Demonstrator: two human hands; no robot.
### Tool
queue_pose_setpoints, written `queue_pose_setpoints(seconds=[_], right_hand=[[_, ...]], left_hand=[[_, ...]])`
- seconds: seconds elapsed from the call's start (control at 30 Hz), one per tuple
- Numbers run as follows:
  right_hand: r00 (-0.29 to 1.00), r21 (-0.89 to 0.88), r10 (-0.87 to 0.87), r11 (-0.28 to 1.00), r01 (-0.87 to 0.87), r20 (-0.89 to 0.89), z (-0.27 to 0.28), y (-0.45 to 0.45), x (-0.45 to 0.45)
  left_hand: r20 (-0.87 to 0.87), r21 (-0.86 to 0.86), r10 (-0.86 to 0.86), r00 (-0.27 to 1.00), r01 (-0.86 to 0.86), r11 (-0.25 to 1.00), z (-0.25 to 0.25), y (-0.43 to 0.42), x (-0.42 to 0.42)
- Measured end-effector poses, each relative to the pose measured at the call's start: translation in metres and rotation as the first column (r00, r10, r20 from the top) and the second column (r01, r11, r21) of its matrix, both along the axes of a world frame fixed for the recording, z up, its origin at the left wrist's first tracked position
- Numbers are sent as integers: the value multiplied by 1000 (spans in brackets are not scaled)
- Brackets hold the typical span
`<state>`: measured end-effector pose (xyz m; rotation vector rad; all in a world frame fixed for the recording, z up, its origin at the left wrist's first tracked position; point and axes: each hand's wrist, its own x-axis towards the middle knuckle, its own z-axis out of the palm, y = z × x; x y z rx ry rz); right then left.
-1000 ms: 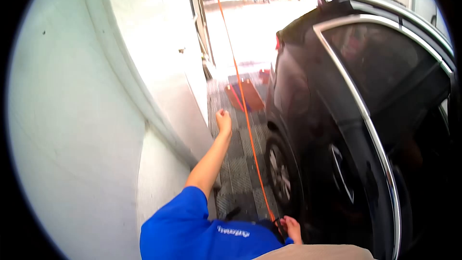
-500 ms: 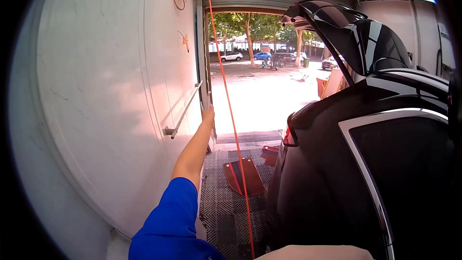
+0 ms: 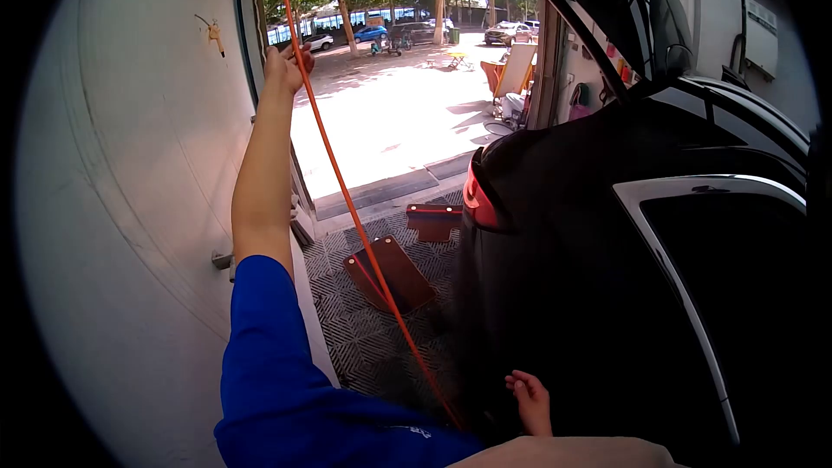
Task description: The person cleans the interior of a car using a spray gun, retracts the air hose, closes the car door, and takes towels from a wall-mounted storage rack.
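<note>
My left hand (image 3: 289, 68) is raised at the end of an outstretched arm in a blue sleeve (image 3: 269, 329). Its fingers are apart, and an orange hose (image 3: 334, 160) crosses right by them; a closed grip on it does not show. The hose runs taut and slanting from the top edge down past my body. Low beside the black car (image 3: 555, 295) is my right hand (image 3: 530, 403), its fingers loosely bent and apart, with nothing visible in them.
Two brown floor mats, a larger one (image 3: 394, 273) and a smaller one (image 3: 436, 218), lie on the grid floor (image 3: 347, 351). The car's tailgate (image 3: 598, 13) stands raised. A pale wall (image 3: 147, 165) with a metal bar bracket (image 3: 223, 260) borders the left, and a doorway leads outside.
My left hand has risen from beside the door frame to the orange hose. My right hand has come into view. The view has turned right and tilted down.
</note>
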<state>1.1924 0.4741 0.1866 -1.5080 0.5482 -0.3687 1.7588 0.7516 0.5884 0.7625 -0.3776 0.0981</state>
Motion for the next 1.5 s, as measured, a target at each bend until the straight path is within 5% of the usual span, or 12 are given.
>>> queue_pose_setpoints(seconds=[0.23,0.47,0.6,0.67,0.7,0.77,0.8,0.9,0.97,1.13,1.27,1.5], right_hand=[[842,-89,213,977,-194,496,129,22,129],[715,-678,449,734,49,537,238,145,303],[681,-393,614,786,-477,400,248,168,284],[640,-290,510,858,-424,574,194,141,270],[613,-137,506,826,-546,607,181,121,248],[620,104,478,735,-671,623,136,99,194],[606,150,480,692,-706,635,101,94,164],[727,475,470,553,-685,501,-21,77,90],[766,613,516,478,-629,384,-76,66,42],[792,715,562,452,-534,237,-138,53,9],[764,644,623,518,-562,165,-157,69,13],[573,491,733,675,-550,-366,-247,39,-37]], left_hand=[[244,-50,276,930,-273,961,-66,-6,-145],[6,292,32,999,-32,956,-384,-116,-366],[33,694,-11,999,-15,720,-526,-135,-457],[-141,893,-441,886,306,331,-562,-105,-440],[157,970,-611,775,-4,244,-605,-88,-415],[-100,882,-758,644,-295,-367,-592,-38,-364],[-320,942,-616,720,170,-290,-573,-26,-312],[-77,893,-128,989,125,433,-329,-16,-221],[0,264,-239,971,231,936,-170,-4,-195],[167,288,134,977,-178,941,75,68,-100],[245,38,500,831,-523,851,21,-3,-136],[401,581,737,544,-773,255,-320,-17,-151]])
